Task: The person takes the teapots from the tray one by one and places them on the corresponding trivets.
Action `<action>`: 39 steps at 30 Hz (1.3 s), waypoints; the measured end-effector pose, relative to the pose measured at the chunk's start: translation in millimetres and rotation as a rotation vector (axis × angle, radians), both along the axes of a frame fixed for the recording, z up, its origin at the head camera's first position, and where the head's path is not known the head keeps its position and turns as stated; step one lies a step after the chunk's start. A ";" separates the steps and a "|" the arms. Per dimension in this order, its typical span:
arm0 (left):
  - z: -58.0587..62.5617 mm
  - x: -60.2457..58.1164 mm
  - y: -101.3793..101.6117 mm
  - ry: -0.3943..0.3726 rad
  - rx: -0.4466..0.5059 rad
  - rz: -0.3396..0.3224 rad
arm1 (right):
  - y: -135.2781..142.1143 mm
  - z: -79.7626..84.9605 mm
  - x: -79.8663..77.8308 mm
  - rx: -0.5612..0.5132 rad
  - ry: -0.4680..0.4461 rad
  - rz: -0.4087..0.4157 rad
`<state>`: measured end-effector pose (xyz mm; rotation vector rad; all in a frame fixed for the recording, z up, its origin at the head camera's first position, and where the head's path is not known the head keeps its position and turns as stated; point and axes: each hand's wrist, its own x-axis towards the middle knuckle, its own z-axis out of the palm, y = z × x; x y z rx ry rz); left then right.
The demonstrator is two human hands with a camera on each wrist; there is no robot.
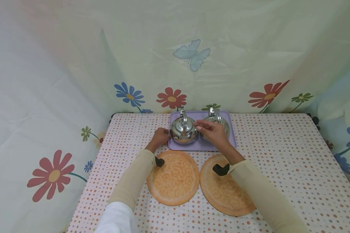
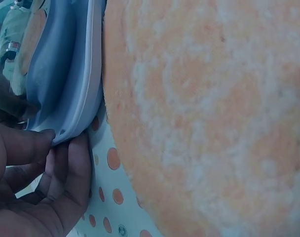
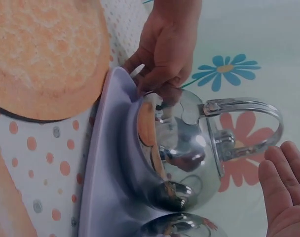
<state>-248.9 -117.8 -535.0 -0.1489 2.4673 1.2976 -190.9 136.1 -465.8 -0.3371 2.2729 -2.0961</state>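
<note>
A lavender tray carries two shiny steel teapots, the left teapot and the right teapot, side by side. My left hand pinches the tray's left edge; in the left wrist view its thumb lies on the rim with fingers curled below. Raised over the right teapot, my right hand partly hides it. The right wrist view shows that hand's straight fingers just off the left teapot's arched handle, with nothing held.
Two round, flat, bread-patterned mats lie in front of the tray: the left mat and the right mat, the latter partly under my right forearm. A dotted cloth covers the table. Behind it hangs a flowered curtain.
</note>
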 end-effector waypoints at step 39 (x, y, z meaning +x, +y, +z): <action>-10.5 -3.8 -3.0 0.095 -0.108 -0.055 | -49.5 -12.1 -20.0 -0.037 -0.144 0.043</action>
